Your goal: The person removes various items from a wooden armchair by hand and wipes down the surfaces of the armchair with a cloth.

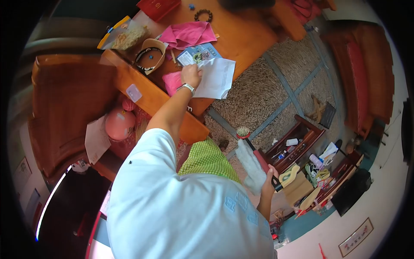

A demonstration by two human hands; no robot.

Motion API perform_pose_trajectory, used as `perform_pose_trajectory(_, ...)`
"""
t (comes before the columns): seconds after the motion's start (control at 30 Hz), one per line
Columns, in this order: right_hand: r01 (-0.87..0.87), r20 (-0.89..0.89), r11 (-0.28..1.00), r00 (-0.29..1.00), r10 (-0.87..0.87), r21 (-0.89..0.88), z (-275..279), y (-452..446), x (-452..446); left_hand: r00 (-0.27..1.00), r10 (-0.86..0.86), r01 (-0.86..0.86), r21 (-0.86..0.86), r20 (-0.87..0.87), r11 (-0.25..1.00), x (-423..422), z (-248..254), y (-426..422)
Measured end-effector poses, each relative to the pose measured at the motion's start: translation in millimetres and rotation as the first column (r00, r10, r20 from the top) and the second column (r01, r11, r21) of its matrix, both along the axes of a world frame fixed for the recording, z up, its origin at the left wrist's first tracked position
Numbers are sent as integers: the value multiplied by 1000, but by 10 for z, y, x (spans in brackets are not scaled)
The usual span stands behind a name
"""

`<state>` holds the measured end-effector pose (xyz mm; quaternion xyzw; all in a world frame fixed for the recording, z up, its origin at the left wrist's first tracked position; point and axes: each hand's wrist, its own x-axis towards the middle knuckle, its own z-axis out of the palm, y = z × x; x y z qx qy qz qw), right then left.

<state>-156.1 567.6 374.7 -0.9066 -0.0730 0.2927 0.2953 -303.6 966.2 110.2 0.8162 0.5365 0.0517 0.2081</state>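
Observation:
My left hand (191,76), with a watch on its wrist, is closed at the edge of a white sheet of paper (217,77) over the wooden table. Under and beside the sheet are a blue printed booklet (207,52) and a pink item (172,82). Low on the right, my right hand (269,180) is wrapped round the dark handle of a hairbrush (258,157), its bristled head pointing away from me. A light grey cloth (250,166) hangs alongside the brush; whether the same hand holds it I cannot tell.
On the wooden table (246,39) lie a pink cloth (189,34), a tan visor-like band (151,56), a beaded bracelet (203,16) and a clear bag (129,36). A cluttered cabinet (297,146) stands right. A wooden bench (366,77) and pink balloon (120,125) flank the room.

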Motion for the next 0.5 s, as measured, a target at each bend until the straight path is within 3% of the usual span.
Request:
perform_pose_trajectory(0.07, -43, 8, 999, 999, 43, -5, -75, -36, 59, 963, 41, -53, 39, 266, 998, 65, 39, -90)
perform_pose_trajectory(0.13, -99, 15, 994, 995, 99, 43, -140, -67, 132, 882, 65, -58, -29, 467, 998, 74, 305, -229)
perform_pose_trajectory(0.23, -168, 32, 985, 986, 167, 48, -88, 94, 182, 793, 269, -137, -269, 547, 953, 23, 881, -500)
perform_pose_trajectory(0.27, -182, 30, 982, 983, 181, 56, -86, 120, 202, 762, 292, -184, -240, 577, 953, 1, 1007, -612)
perform_pose_trajectory(0.33, -229, 47, 970, 973, 226, 83, -81, 143, 240, 694, 425, -202, -410, 581, 890, -110, 982, -823)
perform_pose_trajectory(0.37, -240, 48, 965, 970, 236, 103, -102, 129, 266, 577, 598, -225, -595, 557, 772, -113, 975, -900)
perform_pose_trajectory(0.4, -250, 54, 962, 968, 245, 113, -114, 94, 290, 308, 852, -79, -881, 424, 467, -168, 983, -995)
perform_pose_trajectory(0.47, -277, 57, 946, 961, 271, 170, -138, 33, 340, 4, 977, 137, -968, 213, 210, -354, 1007, -1189)
perform_pose_trajectory(0.5, -291, 80, 938, 957, 280, 188, -135, 8, 347, -66, 981, 154, -970, 181, 189, -445, 1059, -1292)
